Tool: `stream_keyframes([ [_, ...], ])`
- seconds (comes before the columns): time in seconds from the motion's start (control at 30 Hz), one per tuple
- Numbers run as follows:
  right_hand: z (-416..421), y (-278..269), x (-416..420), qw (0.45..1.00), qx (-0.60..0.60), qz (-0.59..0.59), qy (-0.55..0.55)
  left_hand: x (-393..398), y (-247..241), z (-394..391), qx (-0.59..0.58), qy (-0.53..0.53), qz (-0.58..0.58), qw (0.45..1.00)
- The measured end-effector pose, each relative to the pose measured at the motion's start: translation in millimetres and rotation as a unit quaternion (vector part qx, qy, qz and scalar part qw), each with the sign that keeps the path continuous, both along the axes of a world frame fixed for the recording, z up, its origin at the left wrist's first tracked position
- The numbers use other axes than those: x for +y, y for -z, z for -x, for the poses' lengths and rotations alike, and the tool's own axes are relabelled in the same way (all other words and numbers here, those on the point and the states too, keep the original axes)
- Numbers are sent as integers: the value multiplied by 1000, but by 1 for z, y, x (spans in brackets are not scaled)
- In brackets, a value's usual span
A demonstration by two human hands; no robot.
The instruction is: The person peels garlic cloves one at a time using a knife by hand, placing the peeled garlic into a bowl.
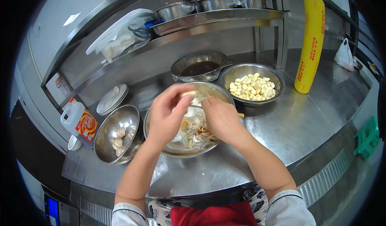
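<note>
My left hand [169,113] is over the left side of a wide steel bowl [193,154], its fingers closed on a pale garlic clove [189,94]. My right hand [221,117] is over the same bowl and grips a small knife with a wooden handle [241,115], whose thin blade points towards my left hand. Papery garlic skins [196,129] fill the bowl beneath both hands. At the back right, another steel bowl [279,89] holds many peeled garlic cloves [253,86]. On the left, a tilted steel bowl [132,113] contains several unpeeled garlic bulbs [118,143].
A pan of dark liquid [200,68] stands behind the middle bowl. Stacked white plates [112,100] and a plastic jug [79,120] are at the left. A yellow roll [310,45] stands upright at the right. A steel shelf [211,27] with metal pots [217,3] spans the back.
</note>
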State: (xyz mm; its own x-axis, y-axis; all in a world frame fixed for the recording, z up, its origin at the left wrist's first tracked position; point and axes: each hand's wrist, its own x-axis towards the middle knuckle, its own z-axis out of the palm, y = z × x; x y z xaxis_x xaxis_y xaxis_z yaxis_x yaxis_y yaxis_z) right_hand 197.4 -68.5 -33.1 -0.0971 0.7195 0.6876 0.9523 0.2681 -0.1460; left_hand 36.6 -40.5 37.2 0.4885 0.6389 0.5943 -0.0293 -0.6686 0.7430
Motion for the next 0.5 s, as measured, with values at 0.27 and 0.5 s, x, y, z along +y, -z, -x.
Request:
stream_keyframes([
  [0.27,13,1,2,999,-18,16,-21,66,-12,-106,173,-115,-135,969],
  [0.5,9,1,2,999,-6,30,-24,-13,4,-7,-29,-43,-84,995],
])
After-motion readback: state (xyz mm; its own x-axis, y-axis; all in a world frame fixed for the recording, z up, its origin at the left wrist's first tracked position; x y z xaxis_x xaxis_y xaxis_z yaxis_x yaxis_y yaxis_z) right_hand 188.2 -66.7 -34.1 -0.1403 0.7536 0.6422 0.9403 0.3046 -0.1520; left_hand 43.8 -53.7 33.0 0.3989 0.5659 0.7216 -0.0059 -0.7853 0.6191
